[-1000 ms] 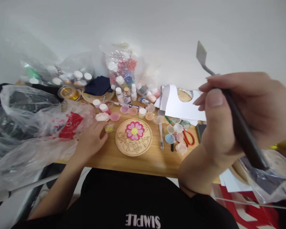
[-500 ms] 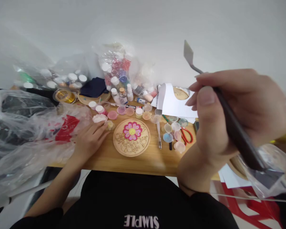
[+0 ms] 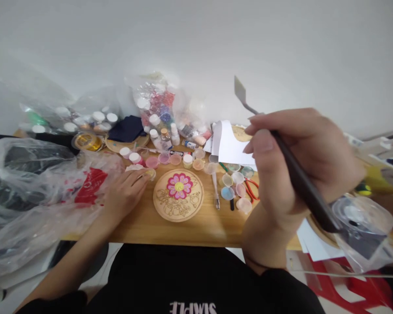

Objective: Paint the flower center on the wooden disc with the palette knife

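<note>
Raised high at the right, my right hand (image 3: 291,161) is closed around the dark handle of a small palette knife (image 3: 283,150). Its metal blade points up and left in the air. On the table at the left lies my left hand (image 3: 126,189), fingers stretched out, their tips at a small clear cup with yellow contents (image 3: 149,174); the thumb is hidden. A crumpled white tissue (image 3: 134,167) is just beyond these fingers. Between the hands sits a round wooden board (image 3: 178,211) with outlined flowers, one of them filled in pink with a yellow centre (image 3: 179,186).
Several small cups (image 3: 227,193), a brush-like tool (image 3: 216,192) and red-handled pliers (image 3: 251,190) lie right of the board. Bottles (image 3: 164,138) and bagged jars (image 3: 98,117) line the wall. Plastic bags (image 3: 55,174) cover the left side; white paper (image 3: 232,148) is behind.
My right hand has moved left and slightly down in the view with the palette knife. My left hand stays by the yellow cup. The view has shifted slightly.
</note>
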Motion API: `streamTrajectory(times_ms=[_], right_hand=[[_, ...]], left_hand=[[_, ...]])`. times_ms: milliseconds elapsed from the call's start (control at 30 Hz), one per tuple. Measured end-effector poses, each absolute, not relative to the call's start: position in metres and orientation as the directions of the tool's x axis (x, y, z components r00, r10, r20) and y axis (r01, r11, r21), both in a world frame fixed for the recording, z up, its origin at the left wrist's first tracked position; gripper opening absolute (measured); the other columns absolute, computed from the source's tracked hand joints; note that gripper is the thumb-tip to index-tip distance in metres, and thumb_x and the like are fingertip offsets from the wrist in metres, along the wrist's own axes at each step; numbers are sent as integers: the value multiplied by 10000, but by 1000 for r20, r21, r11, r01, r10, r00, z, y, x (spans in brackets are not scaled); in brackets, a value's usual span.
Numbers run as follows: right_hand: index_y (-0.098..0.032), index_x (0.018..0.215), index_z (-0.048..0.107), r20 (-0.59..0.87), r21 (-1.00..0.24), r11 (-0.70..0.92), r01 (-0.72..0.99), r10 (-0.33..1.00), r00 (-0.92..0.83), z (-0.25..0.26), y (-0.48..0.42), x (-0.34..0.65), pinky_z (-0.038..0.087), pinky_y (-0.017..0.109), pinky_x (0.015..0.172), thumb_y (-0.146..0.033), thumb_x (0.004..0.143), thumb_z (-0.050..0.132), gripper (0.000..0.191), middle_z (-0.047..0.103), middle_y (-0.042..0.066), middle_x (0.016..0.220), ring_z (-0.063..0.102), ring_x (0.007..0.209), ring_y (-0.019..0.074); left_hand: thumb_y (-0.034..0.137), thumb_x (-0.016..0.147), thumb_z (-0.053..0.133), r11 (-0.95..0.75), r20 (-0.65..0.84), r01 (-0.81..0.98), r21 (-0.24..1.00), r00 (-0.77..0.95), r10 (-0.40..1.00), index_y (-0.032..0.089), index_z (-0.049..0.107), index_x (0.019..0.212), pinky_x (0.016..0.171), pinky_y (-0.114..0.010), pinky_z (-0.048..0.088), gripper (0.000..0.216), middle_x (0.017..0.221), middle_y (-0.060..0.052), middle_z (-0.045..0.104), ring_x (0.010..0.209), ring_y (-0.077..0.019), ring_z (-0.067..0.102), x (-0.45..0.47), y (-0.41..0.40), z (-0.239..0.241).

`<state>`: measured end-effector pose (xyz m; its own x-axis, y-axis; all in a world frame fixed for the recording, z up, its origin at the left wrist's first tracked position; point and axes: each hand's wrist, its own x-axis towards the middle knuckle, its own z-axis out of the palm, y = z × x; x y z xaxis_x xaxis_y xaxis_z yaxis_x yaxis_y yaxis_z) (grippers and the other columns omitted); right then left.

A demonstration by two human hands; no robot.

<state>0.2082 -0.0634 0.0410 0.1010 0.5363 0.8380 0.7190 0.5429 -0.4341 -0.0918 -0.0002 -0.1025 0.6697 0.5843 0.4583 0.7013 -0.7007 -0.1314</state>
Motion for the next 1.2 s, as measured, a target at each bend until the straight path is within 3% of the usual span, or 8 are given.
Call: streamTrajectory(times_ms=[67,167,300,400,567,800,967,1200], right_hand=[[-316,943,699,833,-480,510,714,521,187,43,-62,204,559,407,658,-205,922,611,144,716,8,855,667,724,210],[-304,927,694,820,-528,494,690,507,265,43,-61,199,569,408,645,-195,919,609,138,721,14,845,677,715,212],[-253,943,709,841,-507,578,639,493,222,41,-59,200,573,368,661,-167,902,618,131,729,10,849,682,722,170],[-241,938,713,855,-492,593,637,469,223,40,-57,202,570,346,675,-165,886,623,128,727,4,822,686,758,161],[-235,938,705,851,-507,600,619,462,249,38,-56,205,562,332,657,-162,885,616,127,725,6,842,687,727,146],[-242,930,693,846,-509,570,645,471,252,37,-55,204,574,342,639,-190,900,598,112,724,6,826,688,698,153],[-248,931,706,842,-520,584,623,472,261,36,-55,204,565,345,632,-189,898,613,114,729,7,823,685,689,152],[-261,929,727,826,-551,595,586,489,280,35,-55,205,546,352,610,-180,885,633,132,730,0,808,671,678,155]], left_hand=[[174,958,471,-695,337,717,-49,667,665,200,689,1111,875,-423,556,267,1160,-125,725,1059,-290,675,-93,2,-92],[264,945,470,-679,315,731,69,629,710,201,676,1158,923,-463,558,302,1193,-138,693,1099,-312,659,-86,13,-73],[331,926,500,-556,260,824,109,516,816,163,672,1155,955,-478,541,333,1194,-156,678,1102,-329,650,-58,42,-57],[273,909,508,-511,222,842,174,472,853,150,632,1236,1022,-466,506,370,1231,-164,663,1173,-324,623,-35,64,-59],[342,874,629,-526,142,830,187,507,850,114,582,1291,1026,-475,488,477,1243,-182,637,1191,-351,596,-24,74,-67],[283,840,678,-604,125,775,189,591,797,135,610,1147,997,-438,487,348,1190,-152,644,1144,-330,610,-36,67,-69],[272,884,623,-622,62,764,173,622,781,143,596,1079,926,-426,508,236,1084,-130,702,1039,-301,648,-37,65,-75],[308,930,498,-632,131,745,213,620,774,202,597,927,908,-407,498,145,997,-107,709,1004,-297,656,-38,61,-85]])
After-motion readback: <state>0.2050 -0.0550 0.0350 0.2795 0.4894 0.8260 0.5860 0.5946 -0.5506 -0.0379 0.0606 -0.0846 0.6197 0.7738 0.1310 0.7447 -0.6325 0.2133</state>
